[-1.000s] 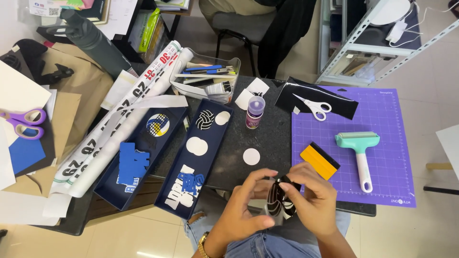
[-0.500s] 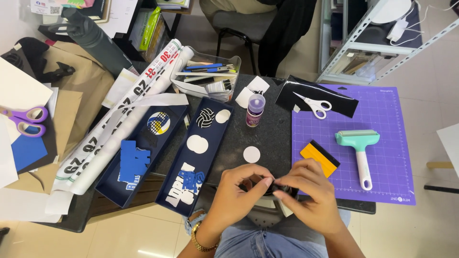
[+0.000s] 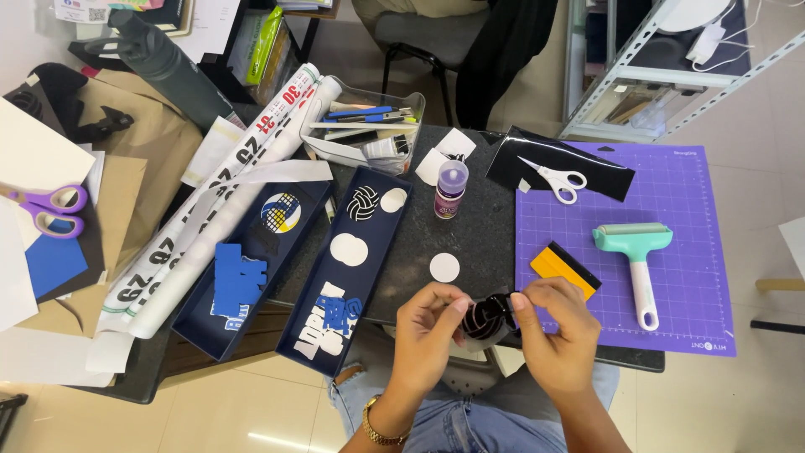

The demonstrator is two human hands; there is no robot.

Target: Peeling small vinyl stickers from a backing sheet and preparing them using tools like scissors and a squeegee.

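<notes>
Head view, looking down on a dark speckled stone-like tabletop. Both hands meet at its near edge, over the person's denim-clad lap. Left hand and right hand each pinch, fingertips closed, a small glossy black round piece with pale curved lines; it looks like thin film, and its lower edge is hidden by fingers. A gold-coloured watch band sits on the left wrist.

Just beyond the hands on the tabletop lies a flat white disc. Further back stands a small bottle with a purple cap. Left of the disc, two long navy trays lie at a slant, holding white circles, a ball-patterned black cutout and blue-and-white letter shapes. Right of the disc, a purple gridded cutting mat carries a yellow-and-black squeegee, a teal roller with white handle and white-handled scissors on a shiny black sheet.
</notes>
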